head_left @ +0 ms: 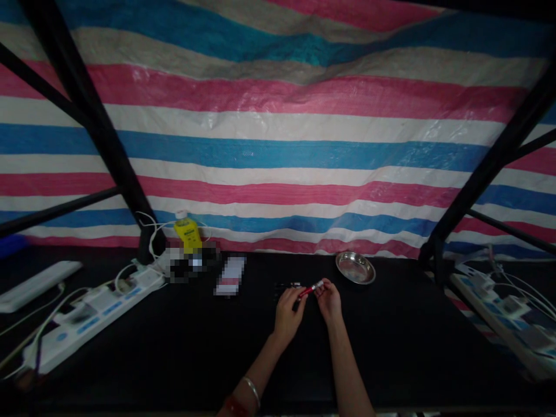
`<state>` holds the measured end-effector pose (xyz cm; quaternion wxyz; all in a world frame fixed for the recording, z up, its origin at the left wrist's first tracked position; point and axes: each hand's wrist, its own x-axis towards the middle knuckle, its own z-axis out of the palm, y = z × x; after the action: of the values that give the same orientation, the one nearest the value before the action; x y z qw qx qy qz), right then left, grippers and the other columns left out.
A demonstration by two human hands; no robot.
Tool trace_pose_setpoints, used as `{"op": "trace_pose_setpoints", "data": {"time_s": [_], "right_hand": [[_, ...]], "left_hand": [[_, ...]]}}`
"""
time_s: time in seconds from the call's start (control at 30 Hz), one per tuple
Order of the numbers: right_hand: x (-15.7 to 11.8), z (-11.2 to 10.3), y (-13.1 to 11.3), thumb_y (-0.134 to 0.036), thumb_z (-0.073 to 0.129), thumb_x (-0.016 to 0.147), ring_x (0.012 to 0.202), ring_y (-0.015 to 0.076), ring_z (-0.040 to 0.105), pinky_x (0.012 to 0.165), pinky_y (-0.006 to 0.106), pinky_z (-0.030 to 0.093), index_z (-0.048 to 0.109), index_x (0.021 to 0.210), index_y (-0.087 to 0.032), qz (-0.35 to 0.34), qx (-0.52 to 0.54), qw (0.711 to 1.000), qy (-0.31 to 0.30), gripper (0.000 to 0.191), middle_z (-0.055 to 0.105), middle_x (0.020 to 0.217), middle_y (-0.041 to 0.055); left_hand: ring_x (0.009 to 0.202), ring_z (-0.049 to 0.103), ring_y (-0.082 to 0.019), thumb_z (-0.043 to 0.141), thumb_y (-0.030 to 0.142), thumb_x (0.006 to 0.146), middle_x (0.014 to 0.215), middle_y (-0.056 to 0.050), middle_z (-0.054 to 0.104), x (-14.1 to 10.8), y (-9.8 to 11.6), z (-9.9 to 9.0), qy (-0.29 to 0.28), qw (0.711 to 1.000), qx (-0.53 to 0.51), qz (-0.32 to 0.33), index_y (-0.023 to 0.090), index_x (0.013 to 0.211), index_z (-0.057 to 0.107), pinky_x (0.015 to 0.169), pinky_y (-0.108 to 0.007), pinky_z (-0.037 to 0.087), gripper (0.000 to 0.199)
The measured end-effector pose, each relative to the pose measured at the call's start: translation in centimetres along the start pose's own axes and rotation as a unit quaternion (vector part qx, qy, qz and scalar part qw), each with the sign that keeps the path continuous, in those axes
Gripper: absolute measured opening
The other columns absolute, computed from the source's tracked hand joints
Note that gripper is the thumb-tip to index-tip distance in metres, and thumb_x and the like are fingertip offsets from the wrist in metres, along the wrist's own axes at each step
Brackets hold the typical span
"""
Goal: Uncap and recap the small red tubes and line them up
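The left hand (287, 317) is gripping a slim red cylinder (306, 291) narrowly, to the left of the metal dish (356, 269) and on the wearer's side. The right hand (330, 300) is pinching its silver end (319, 284) with the fingertips. The cylinder is probably weighing little and behaving rigidly; the red barrel is likely offering surer hold than the smooth end.

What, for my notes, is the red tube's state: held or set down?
Held: left hand grips the red tube; the right hand is at its silvery end.
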<state>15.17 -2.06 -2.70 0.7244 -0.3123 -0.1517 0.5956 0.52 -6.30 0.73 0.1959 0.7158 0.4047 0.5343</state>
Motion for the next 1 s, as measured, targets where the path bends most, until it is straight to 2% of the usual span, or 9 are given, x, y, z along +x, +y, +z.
{"op": "trace_pose_setpoints", "data": {"time_s": [0.13,0.43,0.6,0.8,0.93,1.0], "right_hand": [[-0.3,-0.1,-0.4,-0.021,0.058,0.056,0.047,0.0069,0.045,0.049,0.021,0.038,0.056,0.067,-0.020,-0.012,0.001,1.000,0.016,0.011,0.049,0.052,-0.0070],[-1.3,1.3,0.2,-0.021,0.059,0.059,0.043,0.0072,0.040,0.043,0.021,0.032,0.058,0.065,-0.019,-0.040,-0.081,0.996,-0.025,0.006,0.043,0.049,-0.0074],[-1.8,1.8,0.3,-0.025,0.058,0.061,0.044,0.0070,0.039,0.044,0.021,0.030,0.059,0.064,-0.019,-0.068,-0.133,0.989,-0.019,0.007,0.042,0.048,-0.0076],[-2.5,2.2,0.2,-0.033,0.053,0.069,0.049,0.0095,0.045,0.049,0.022,0.034,0.061,0.067,-0.019,-0.122,-0.232,0.965,0.003,0.016,0.052,0.053,-0.0044],[-3.1,2.8,0.5,-0.033,0.049,0.073,0.053,0.0111,0.048,0.053,0.023,0.037,0.062,0.071,-0.019,-0.154,-0.257,0.954,-0.016,0.019,0.055,0.056,-0.0028],[-3.5,3.2,0.7,-0.032,0.048,0.074,0.058,0.0123,0.052,0.056,0.024,0.039,0.062,0.077,-0.019,-0.167,-0.257,0.952,-0.021,0.019,0.059,0.064,-0.0010]], "left_hand": [[0.092,0.058,-0.019,0.048,0.025,0.087,0.097,-0.007,0.064,-1.8,0.6,0.7,-0.006,0.999,0.032,0.024,0.022,0.105,0.062,0.085,-0.036,0.049,0.023],[0.096,0.058,-0.019,0.045,0.027,0.088,0.098,-0.006,0.063,-1.8,0.5,0.4,0.022,0.999,0.030,-0.021,0.023,0.104,0.061,0.086,-0.036,0.049,0.023],[0.094,0.059,-0.018,0.044,0.027,0.089,0.097,-0.007,0.063,-1.8,0.5,0.4,0.025,0.999,0.023,-0.034,0.022,0.104,0.061,0.085,-0.034,0.049,0.023],[0.096,0.058,-0.018,0.045,0.025,0.088,0.099,-0.006,0.063,-1.8,0.4,0.5,0.018,0.999,0.034,-0.023,0.021,0.104,0.060,0.087,-0.035,0.048,0.022],[0.097,0.058,-0.019,0.045,0.025,0.088,0.100,-0.006,0.064,-1.9,0.6,0.5,-0.011,0.999,0.041,-0.011,0.022,0.104,0.061,0.088,-0.037,0.047,0.023],[0.096,0.059,-0.019,0.045,0.026,0.088,0.100,-0.006,0.064,-1.8,0.7,0.5,-0.015,0.999,0.029,-0.019,0.022,0.103,0.061,0.088,-0.037,0.048,0.022]]}}
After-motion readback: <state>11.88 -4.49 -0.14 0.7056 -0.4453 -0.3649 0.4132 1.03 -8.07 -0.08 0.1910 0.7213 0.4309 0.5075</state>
